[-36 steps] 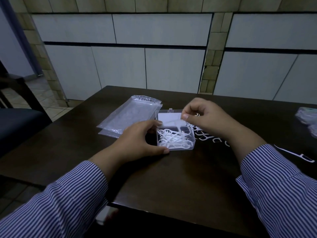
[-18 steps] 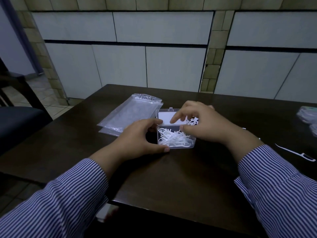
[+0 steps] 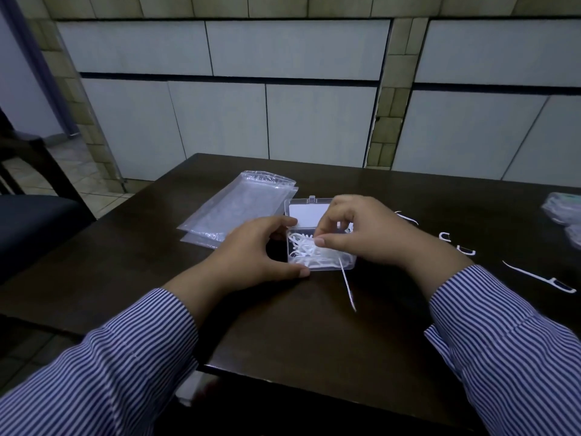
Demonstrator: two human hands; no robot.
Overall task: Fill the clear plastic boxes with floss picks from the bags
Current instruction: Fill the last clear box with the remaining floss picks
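Observation:
A small clear plastic box (image 3: 317, 266) sits open at the table's middle, holding a tangle of white floss picks (image 3: 303, 250); its lid (image 3: 309, 212) lies flat behind it. My left hand (image 3: 261, 247) grips the box's left side, thumb at the front corner. My right hand (image 3: 367, 234) is over the box, fingers curled and pinching floss picks above the pile. One floss pick (image 3: 347, 284) sticks out over the box's front edge onto the table. Loose floss picks (image 3: 459, 245) lie to the right of my right hand.
Two flat clear bags (image 3: 239, 212) lie left of the box. Another long floss pick (image 3: 540, 278) lies at the right, with more bags (image 3: 564, 212) at the far right edge. A dark chair (image 3: 28, 215) stands left of the dark table (image 3: 314, 341).
My right hand came from the loose picks on the right with some picks and moved over the box. One pick now hangs out over the box's front edge. My left hand stayed put.

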